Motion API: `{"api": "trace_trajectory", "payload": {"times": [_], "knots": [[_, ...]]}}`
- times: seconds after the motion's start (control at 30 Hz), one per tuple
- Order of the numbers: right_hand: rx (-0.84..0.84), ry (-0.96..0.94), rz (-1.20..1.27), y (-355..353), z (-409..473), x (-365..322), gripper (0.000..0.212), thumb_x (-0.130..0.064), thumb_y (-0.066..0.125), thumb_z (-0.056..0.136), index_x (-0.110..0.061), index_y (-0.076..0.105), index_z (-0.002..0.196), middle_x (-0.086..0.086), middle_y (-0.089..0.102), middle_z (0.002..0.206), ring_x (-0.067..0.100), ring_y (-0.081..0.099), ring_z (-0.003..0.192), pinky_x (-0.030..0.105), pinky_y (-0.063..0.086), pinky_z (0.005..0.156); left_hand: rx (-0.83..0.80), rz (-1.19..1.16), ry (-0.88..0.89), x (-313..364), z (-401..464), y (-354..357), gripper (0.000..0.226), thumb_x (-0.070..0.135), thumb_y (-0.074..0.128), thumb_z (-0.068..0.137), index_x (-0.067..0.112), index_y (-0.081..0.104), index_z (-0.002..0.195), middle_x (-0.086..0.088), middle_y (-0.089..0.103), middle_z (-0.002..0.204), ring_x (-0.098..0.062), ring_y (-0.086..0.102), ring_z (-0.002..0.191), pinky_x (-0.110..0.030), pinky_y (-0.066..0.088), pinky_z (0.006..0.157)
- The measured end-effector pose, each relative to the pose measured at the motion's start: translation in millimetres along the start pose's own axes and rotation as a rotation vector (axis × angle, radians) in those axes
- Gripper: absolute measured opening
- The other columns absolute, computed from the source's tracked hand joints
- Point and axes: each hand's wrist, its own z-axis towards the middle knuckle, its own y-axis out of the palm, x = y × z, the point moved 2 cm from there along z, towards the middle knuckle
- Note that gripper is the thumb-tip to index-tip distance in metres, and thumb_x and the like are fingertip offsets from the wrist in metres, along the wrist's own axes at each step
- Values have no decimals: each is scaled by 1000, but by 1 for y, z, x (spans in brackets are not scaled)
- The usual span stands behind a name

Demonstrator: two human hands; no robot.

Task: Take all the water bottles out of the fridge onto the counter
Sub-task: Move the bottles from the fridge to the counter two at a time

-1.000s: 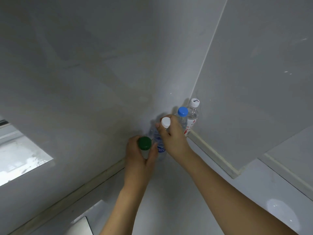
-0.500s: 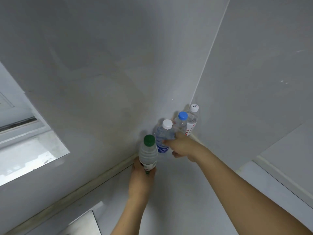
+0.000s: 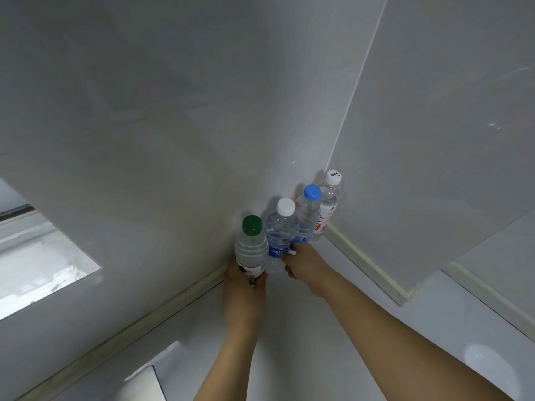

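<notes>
1. Between the earlier frames and now, both hands have slid down from the caps to the lower bodies of the bottles, and the bottles now stand on the counter point(image 3: 304, 328).
2. Four bottles stand in a row in the wall corner, running toward 1 o'clock: the green-cap bottle point(image 3: 251, 246), the white-cap bottle point(image 3: 281, 230), the blue-cap bottle point(image 3: 307, 216) and the red-label bottle point(image 3: 328, 204).
3. They look full, so rather heavy; the thin plastic is soft and perhaps wet (cold from the fridge, I suppose), so the ribbed middle is the safest place to hold.
4. The left hand point(image 3: 244, 287) is wrapped around the base of the green-cap bottle.
5. The right hand point(image 3: 304, 263) touches the white-cap bottle at its label; whether it grasps, I cannot tell.
</notes>
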Motion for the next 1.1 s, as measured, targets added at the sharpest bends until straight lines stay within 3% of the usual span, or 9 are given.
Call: {"api": "trace_trajectory", "payload": {"times": [0.2, 0.33, 0.43, 0.5, 0.6, 0.73, 0.93, 1.1], "knots": [[-3, 3, -30, 0, -5, 6, 53, -20, 51, 99, -8, 35, 148, 10, 42, 149, 27, 51, 126, 39, 43, 107, 40, -47, -26, 7, -2, -1, 55, 29, 80, 79, 21, 54, 127, -1, 59, 120, -22, 64, 103, -45, 56, 87], [-10, 4, -143, -9, -31, 16, 66, -25, 52, 98, -13, 20, 154, 8, 30, 157, 26, 39, 138, 32, 39, 104, -23, -72, -41, 7, -8, -6, 55, 27, 78, 81, 17, 52, 129, -4, 61, 123, -24, 65, 106, -42, 56, 88], [59, -43, -223, -26, -60, 33, 66, -24, 53, 97, -13, 22, 154, 7, 31, 157, 25, 39, 138, 30, 37, 105, 11, -25, -13, 15, -35, -11, 62, 25, 67, 92, 10, 38, 144, -8, 49, 138, -27, 56, 119, -32, 46, 94], [101, -66, -248, -38, -80, 46, 62, -20, 52, 97, -11, 25, 152, 7, 33, 155, 23, 37, 139, 25, 33, 105, 20, 50, 26, 19, -58, -12, 64, 26, 62, 96, 10, 31, 149, -11, 42, 147, -30, 49, 129, -34, 41, 101], [149, -78, -309, -57, -111, 69, 63, -19, 52, 97, -10, 24, 152, 7, 29, 157, 21, 30, 143, 25, 25, 112, -34, 182, 171, 27, -92, -4, 67, 29, 55, 99, 11, 22, 154, -12, 32, 157, -31, 39, 139, -40, 39, 108], [201, -51, -380, -92, -149, 107, 64, -19, 50, 97, -9, 21, 153, 9, 24, 158, 21, 25, 145, 27, 21, 115, -196, 372, 438, 45, -127, 26, 64, 33, 48, 102, 7, 24, 155, -11, 26, 161, -27, 18, 151, -37, 20, 122], [341, 11, -414, -153, -213, 163, 65, -18, 48, 98, -9, 16, 154, 7, 16, 161, 20, 15, 148, 28, 16, 118, -394, 453, 752, 93, -188, 78, 60, 31, 47, 103, 5, 27, 154, -10, 26, 161, -25, 17, 152, -31, 12, 121], [485, 83, -388, -209, -279, 210, 66, -19, 48, 98, -11, 15, 155, 5, 13, 162, 17, 12, 149, 29, 17, 120, -544, 456, 933, 130, -255, 119, 62, 37, 38, 105, 12, 16, 157, -1, 15, 165, -15, 6, 153, -27, 8, 123]]}}
